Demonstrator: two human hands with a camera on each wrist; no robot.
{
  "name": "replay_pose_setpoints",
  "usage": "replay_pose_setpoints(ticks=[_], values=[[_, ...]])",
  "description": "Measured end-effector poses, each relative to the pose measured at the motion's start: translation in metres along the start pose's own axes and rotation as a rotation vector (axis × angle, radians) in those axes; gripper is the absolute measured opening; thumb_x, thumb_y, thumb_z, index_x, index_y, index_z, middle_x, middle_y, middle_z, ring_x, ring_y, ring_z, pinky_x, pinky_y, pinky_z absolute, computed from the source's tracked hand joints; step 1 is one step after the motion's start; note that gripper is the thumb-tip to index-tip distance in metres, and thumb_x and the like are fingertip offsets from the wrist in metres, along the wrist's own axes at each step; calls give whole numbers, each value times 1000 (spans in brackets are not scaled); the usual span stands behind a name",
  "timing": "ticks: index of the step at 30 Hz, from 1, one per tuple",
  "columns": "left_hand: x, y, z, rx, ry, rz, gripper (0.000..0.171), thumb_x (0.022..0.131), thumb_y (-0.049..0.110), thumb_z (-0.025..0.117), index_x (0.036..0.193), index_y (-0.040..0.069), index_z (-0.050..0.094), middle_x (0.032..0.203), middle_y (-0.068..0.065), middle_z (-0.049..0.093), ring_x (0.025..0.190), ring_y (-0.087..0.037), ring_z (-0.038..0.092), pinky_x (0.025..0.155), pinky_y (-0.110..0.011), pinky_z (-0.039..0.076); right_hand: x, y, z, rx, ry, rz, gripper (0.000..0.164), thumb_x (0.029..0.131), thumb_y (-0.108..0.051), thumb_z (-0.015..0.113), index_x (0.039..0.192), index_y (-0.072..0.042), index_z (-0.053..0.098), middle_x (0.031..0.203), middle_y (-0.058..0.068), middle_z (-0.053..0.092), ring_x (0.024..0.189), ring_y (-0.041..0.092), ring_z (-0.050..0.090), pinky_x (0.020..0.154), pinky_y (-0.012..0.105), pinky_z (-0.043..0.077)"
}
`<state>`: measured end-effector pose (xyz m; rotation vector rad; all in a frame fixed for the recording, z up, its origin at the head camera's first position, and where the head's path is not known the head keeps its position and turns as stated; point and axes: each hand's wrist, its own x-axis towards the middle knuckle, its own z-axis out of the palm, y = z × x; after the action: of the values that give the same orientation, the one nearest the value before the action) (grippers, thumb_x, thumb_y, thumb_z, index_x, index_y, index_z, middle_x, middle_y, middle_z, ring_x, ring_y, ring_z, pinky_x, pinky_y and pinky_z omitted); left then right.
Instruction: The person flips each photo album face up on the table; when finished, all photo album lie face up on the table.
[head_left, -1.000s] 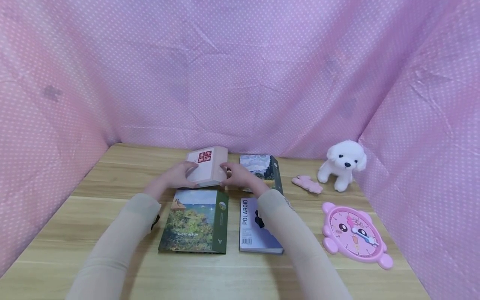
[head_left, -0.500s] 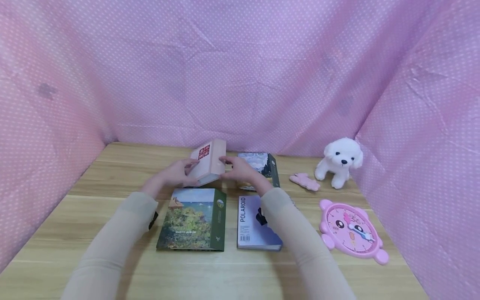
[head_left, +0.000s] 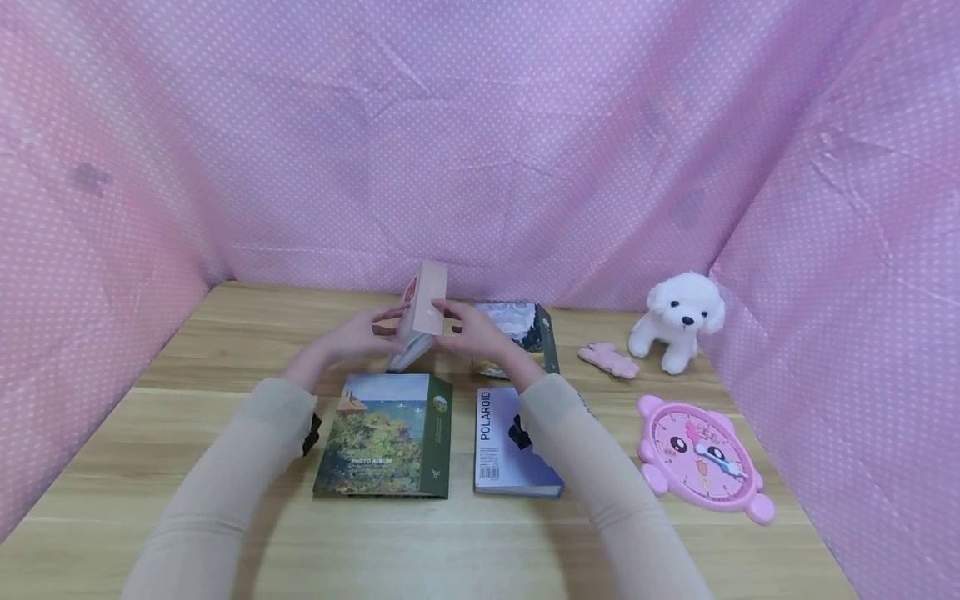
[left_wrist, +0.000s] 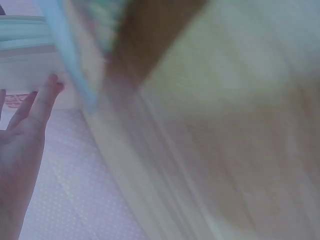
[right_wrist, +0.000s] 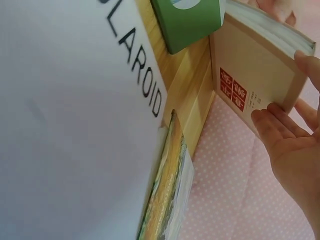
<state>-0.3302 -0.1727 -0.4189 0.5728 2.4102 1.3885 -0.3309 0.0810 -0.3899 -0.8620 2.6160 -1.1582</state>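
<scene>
Between both hands a thick pale pink album (head_left: 430,296) with red printed characters stands tilted up on edge, spine raised and page edges toward me. From the left, my left hand (head_left: 351,340) holds it, fingers against one cover. My right hand (head_left: 480,335) grips the spine side. In the right wrist view the fingertips of the right hand (right_wrist: 295,145) lie on the cover of the pink album (right_wrist: 262,67), the thumb at its spine corner. The left wrist view shows the fingers of the left hand (left_wrist: 22,145) extended against the cover; its thumb is hidden there.
A green-spined photo album (head_left: 386,437) and a lavender Polaroid album (head_left: 498,467) lie in front. Partly behind the right hand lies another painted album (head_left: 525,329). To the right are a pink flat figure (head_left: 607,360), a white toy dog (head_left: 678,321) and a pink clock (head_left: 705,454).
The pink album has been tipped up from lying nearly flat, its cover turning leftward and its spine rising toward me. Both hands have kept hold of it and come closer together.
</scene>
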Motion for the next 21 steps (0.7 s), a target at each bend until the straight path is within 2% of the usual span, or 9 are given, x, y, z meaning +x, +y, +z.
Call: replay_pose_setpoints(ticks=[5, 8, 11, 16, 21], values=[[3, 8, -1, -55, -2, 57, 85, 83, 33, 73, 150, 34, 21, 155, -5, 24, 127, -38, 45, 101, -54, 41, 1, -6, -1, -20, 36, -5, 66, 87, -20, 68, 145, -12, 37, 145, 7, 42, 131, 23, 44, 98, 32, 48], [4, 11, -1, -102, 6, 95, 80, 87, 30, 69, 150, 33, 20, 156, -4, 22, 133, -39, 37, 105, -57, 35, 3, -8, 0, -9, 49, -6, 68, 87, -21, 69, 146, -13, 36, 146, 7, 41, 130, 23, 44, 96, 30, 49], [5, 14, -2, -182, 12, 105, 75, 90, 30, 64, 150, 32, 19, 156, -3, 20, 137, -37, 30, 106, -57, 34, 5, -9, 4, 2, 56, -9, 73, 86, -23, 70, 148, -14, 31, 147, 7, 40, 130, 23, 45, 96, 32, 49], [9, 20, -5, -269, 9, 61, 70, 94, 35, 58, 151, 32, 18, 157, -7, 16, 131, -36, 39, 100, -50, 44, 10, -7, 10, 32, 103, -39, 82, 85, -19, 72, 150, -13, 22, 143, 11, 44, 127, 26, 48, 100, 37, 46], [9, 25, -6, -276, 28, 35, 70, 93, 39, 57, 151, 29, 18, 156, -9, 15, 128, -36, 43, 96, -47, 48, 12, -6, 17, 126, 133, -35, 75, 85, -14, 70, 145, -8, 25, 141, 14, 45, 126, 29, 49, 100, 37, 47]])
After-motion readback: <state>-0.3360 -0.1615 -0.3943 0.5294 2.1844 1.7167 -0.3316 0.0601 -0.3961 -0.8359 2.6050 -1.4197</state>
